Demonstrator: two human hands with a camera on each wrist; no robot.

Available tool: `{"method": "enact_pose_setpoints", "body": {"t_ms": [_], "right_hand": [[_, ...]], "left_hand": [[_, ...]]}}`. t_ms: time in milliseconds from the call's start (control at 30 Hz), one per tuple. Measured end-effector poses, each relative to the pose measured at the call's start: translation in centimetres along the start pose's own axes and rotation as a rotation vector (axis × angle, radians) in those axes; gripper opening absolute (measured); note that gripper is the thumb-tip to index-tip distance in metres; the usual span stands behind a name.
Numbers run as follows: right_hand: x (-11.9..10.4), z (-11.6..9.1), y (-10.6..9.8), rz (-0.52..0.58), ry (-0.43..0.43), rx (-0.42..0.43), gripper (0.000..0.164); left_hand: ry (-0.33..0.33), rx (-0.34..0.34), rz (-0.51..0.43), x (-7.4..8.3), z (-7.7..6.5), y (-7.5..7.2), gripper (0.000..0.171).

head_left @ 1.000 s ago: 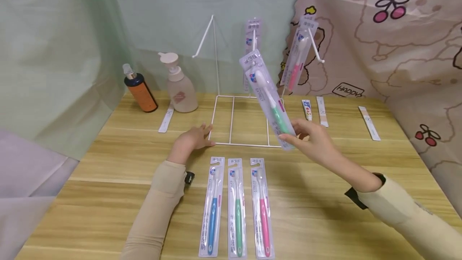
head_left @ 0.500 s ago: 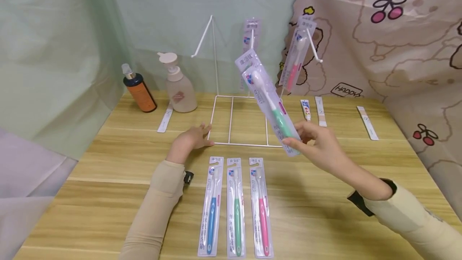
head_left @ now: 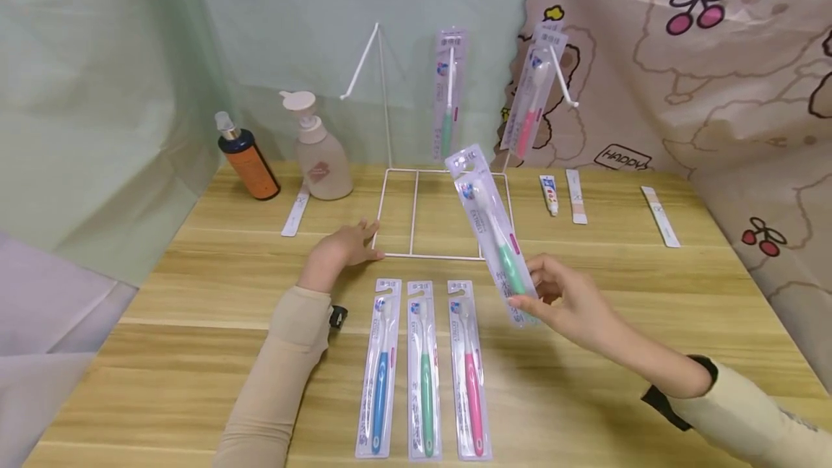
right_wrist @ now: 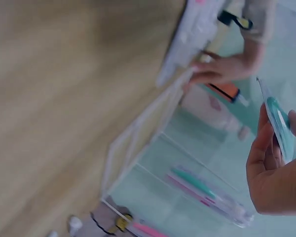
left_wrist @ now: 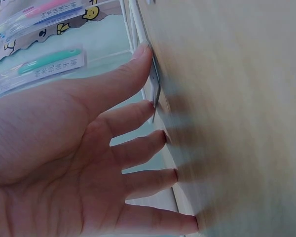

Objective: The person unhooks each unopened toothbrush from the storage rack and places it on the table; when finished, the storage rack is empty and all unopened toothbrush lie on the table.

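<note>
My right hand pinches the lower end of a packaged green toothbrush, tilted in the air above the table. In the right wrist view, that toothbrush pack sits between thumb and fingers. My left hand rests at the front left corner of a white wire rack. Its fingers look spread and fairly straight, the thumb touching the wire. Packaged toothbrushes hang on the rack: green on the middle hook, pink on the right one. The left hook is bare.
Blue, green and pink packaged toothbrushes lie in a row at the front. An orange spray bottle and a pump bottle stand back left. A small tube and sachets lie right of the rack.
My right hand has come down and toward me with the packaged green toothbrush, uncovering the green one on the middle hook. The left hand has stayed at the rack corner.
</note>
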State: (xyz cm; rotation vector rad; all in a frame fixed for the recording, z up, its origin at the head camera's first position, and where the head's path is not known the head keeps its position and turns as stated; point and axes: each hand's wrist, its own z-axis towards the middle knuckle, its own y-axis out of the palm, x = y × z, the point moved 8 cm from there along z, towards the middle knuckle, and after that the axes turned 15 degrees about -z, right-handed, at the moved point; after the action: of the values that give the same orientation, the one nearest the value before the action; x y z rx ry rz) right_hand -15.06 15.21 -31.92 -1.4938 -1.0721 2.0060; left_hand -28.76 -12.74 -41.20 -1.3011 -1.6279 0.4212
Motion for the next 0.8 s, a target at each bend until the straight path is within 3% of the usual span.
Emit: {"method": "enact_pose_setpoints", "body": {"t_ms": [433, 667, 800], "right_hand": [[3.6, -3.2, 3.9, 0.188, 0.207, -0.168, 0.039], [4.5, -5.0, 6.7, 0.223, 0.252, -0.245, 0.041], [5.1, -6.1, 7.7, 0.252, 0.329, -0.294, 0.048]], "left_hand": [[0.007, -0.013, 0.011, -0.1, 0.1, 0.1, 0.074], [0.003, 0.002, 0.002, -0.2, 0.0, 0.0, 0.073], [0.008, 0.002, 0.010, -0.1, 0.1, 0.0, 0.073]]}}
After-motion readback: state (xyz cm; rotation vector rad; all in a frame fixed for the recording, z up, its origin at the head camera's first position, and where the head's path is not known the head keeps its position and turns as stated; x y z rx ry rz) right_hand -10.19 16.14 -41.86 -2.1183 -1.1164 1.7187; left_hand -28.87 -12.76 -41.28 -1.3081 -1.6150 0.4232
